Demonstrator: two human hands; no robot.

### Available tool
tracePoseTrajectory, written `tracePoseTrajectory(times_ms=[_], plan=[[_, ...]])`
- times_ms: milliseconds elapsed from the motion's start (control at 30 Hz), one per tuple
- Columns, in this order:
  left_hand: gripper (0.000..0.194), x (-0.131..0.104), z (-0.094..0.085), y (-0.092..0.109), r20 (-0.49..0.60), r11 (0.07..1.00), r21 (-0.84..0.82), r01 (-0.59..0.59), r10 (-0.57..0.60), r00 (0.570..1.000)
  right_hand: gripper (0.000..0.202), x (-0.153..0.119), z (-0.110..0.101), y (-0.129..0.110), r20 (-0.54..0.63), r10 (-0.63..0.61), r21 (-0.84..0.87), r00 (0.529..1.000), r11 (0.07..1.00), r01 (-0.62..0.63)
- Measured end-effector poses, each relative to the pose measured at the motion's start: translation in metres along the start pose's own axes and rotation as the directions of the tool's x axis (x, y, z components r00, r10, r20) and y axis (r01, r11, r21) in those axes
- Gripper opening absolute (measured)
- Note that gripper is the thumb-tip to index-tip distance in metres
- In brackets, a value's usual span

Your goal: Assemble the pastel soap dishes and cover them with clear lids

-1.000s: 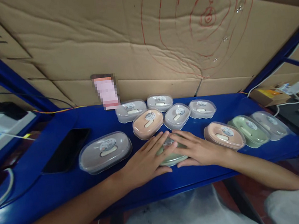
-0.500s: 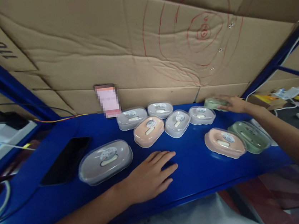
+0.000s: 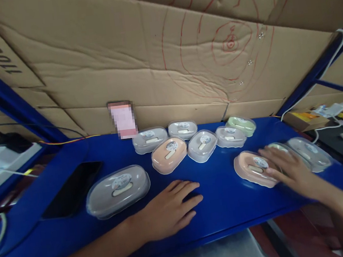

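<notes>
The person's left hand [image 3: 168,212] lies on the blue table [image 3: 219,193], fingers spread and empty, while the right hand [image 3: 290,169] reaches over the nearer peach case [image 3: 252,171] and adjacent green case [image 3: 279,146], its hold unclear.

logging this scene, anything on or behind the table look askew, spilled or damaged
The cardboard behind the blue table is creased and marked with red rings, so it looks worn. The lidded boxes sit at uneven angles, but none looks tipped; no spill shows.
</notes>
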State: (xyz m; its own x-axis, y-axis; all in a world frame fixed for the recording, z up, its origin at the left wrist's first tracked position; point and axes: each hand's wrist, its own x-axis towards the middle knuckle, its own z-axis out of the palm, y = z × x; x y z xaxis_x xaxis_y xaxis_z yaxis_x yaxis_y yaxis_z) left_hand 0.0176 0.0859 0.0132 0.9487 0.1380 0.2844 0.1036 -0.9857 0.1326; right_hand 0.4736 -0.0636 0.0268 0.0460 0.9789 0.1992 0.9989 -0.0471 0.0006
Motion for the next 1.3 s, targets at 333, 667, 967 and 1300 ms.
tracePoseTrajectory(times_ms=[333,667,967,1300], plan=[[0.078,-0.003,0.006,0.001,-0.078,0.998,0.042,-0.055,0.059,0.995,0.067,0.040,0.012,-0.140,-0.062,-0.408,0.269,0.911,0.872,0.409],[0.043,-0.003,0.003,0.002,-0.141,0.992,0.111,0.063,-0.047,0.989,0.069,-0.009,0.038,-0.045,-0.290,0.195,-0.176,0.937,0.951,-0.252],[0.049,-0.004,0.002,0.001,-0.210,0.998,0.052,0.047,-0.035,0.977,0.055,0.063,-0.003,-0.109,-0.049,-0.522,0.174,0.851,0.835,0.522],[0.064,-0.005,0.001,-0.003,-0.132,0.992,-0.074,0.098,-0.107,0.985,0.040,0.120,0.010,-0.125,-0.235,-0.600,0.266,0.764,0.717,0.645]])
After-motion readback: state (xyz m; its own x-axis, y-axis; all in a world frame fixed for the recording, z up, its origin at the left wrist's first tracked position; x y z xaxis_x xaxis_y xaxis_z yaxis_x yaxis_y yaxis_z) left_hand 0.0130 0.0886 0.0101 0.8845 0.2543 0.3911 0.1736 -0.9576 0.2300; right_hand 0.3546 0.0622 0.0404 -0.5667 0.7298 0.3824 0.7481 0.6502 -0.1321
